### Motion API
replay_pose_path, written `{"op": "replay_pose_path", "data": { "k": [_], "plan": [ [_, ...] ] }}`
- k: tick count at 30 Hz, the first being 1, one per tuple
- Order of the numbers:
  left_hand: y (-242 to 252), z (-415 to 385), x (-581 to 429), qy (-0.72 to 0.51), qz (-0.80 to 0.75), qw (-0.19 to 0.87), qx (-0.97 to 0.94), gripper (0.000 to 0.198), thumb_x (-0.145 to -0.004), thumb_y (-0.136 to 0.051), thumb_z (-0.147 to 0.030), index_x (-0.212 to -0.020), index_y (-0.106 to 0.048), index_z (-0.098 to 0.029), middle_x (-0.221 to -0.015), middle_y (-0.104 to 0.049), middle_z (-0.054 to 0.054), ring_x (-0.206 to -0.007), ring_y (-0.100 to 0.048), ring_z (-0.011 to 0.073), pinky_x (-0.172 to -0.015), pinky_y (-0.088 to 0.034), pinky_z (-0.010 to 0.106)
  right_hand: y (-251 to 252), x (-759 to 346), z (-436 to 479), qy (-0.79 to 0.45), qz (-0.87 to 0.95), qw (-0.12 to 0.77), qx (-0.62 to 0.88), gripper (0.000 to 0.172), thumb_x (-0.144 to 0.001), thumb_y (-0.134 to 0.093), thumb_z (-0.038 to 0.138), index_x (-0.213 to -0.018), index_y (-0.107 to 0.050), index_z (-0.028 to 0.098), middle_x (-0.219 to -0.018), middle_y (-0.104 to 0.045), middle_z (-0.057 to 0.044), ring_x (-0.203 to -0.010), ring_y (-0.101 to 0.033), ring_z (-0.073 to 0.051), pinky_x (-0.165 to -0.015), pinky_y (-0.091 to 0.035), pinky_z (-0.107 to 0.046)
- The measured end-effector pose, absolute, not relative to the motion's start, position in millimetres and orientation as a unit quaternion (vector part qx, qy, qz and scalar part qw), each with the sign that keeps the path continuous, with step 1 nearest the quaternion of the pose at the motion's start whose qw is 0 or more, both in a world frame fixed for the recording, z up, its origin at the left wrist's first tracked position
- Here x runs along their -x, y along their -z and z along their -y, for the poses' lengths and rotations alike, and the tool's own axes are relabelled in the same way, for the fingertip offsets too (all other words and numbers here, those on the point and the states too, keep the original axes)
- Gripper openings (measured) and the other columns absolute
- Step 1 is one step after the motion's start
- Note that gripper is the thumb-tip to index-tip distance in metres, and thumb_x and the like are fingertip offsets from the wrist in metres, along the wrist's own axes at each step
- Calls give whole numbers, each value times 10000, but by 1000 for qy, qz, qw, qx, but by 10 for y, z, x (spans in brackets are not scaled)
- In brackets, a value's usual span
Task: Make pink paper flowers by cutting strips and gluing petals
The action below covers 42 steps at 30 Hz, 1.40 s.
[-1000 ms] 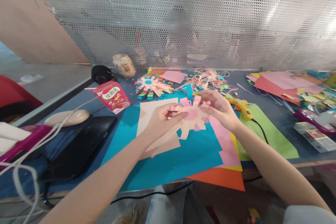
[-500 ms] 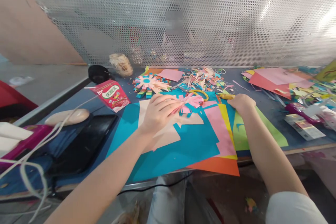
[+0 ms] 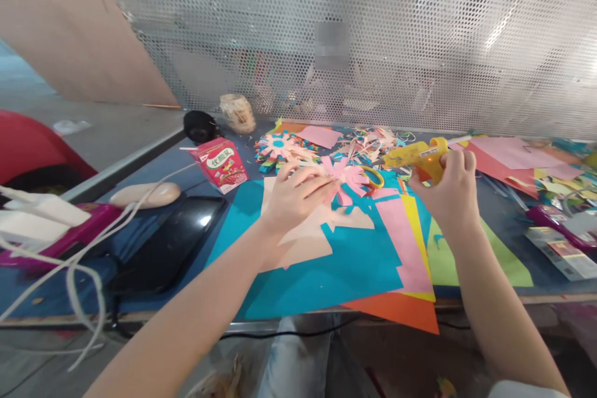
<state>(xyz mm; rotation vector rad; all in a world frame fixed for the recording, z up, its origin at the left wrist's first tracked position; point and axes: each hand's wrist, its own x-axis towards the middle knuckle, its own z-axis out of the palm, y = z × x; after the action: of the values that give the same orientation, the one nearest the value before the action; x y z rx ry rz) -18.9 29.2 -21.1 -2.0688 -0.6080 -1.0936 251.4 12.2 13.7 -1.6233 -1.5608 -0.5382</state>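
Note:
My right hand (image 3: 450, 189) is closed round a yellow glue gun (image 3: 415, 157), raised above the table with its nozzle pointing left. At the centre, my left hand (image 3: 301, 193) pinches a pink paper flower (image 3: 346, 177) with cut petals. Part of the flower is hidden behind the fingers. Below the left hand lie cut pale-pink sheets (image 3: 305, 245) on a large blue sheet (image 3: 321, 283). Yellow-handled scissors (image 3: 374, 178) lie just right of the flower; their blades are mostly hidden. Finished-looking paper flowers (image 3: 278, 144) are gathered behind my left hand.
A pink drink carton (image 3: 221, 165), a black phone (image 3: 170, 245) and a white cable (image 3: 74, 255) lie at left. Paper scraps (image 3: 373, 138) line the metal mesh panel (image 3: 280, 31). Pink, yellow, orange and green sheets (image 3: 489, 255) sit at right.
My right hand has lifted the glue gun off the table and turned it upright, nozzle leftward. My left hand still holds the flower, now showing more of its petals. The view has shifted slightly.

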Motion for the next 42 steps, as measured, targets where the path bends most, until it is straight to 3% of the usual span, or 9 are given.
{"op": "replay_pose_path", "data": {
  "k": [6, 17, 23, 33, 42],
  "plan": [
    [191, -335, 180, 401, 235, 423, 778, 144, -822, -580, -175, -944, -610, -244, -813, -717, -58, -796, -611, 128, -763, -382, 320, -48, -2403, -45, 362, 686, 428, 463, 287, -721, -607, 271, -875, -372, 214, -860, -450, -57, -833, -518, -196, -662, -513, -342],
    [220, -343, 167, 393, 223, 424, 785, 122, -826, -567, -145, -915, -583, -227, -860, -717, -53, -808, -612, 127, -779, -362, 333, -10, -2320, 17, 402, 721, 402, 395, 248, -752, -620, 229, -902, -428, 187, -847, -507, -68, -780, -564, -178, -646, -526, -292],
    [257, -366, 178, 385, 239, 413, 790, 128, -849, -537, -166, -922, -601, -249, -862, -717, -60, -820, -613, 123, -823, -366, 337, 19, -2317, 49, 388, 729, 385, 411, 191, -784, -595, 262, -894, -453, 196, -875, -535, -74, -803, -582, -179, -672, -528, -306],
    [341, -411, 235, 384, 287, 292, 828, 211, -868, -515, -186, -1014, -618, -299, -941, -713, -37, -887, -618, 149, -874, -356, 382, 27, -2336, 66, 326, 750, 367, 444, 134, -821, -546, 264, -915, -491, 186, -896, -564, -95, -855, -587, -200, -738, -528, -343],
    [340, -430, 231, 392, 269, 334, 814, 201, -868, -518, -180, -1012, -612, -283, -923, -716, -40, -871, -614, 141, -859, -340, 364, 47, -2356, 88, 305, 757, 394, 423, 132, -814, -566, 256, -913, -526, 179, -878, -556, -89, -834, -589, -194, -704, -525, -320]
  ]
}}
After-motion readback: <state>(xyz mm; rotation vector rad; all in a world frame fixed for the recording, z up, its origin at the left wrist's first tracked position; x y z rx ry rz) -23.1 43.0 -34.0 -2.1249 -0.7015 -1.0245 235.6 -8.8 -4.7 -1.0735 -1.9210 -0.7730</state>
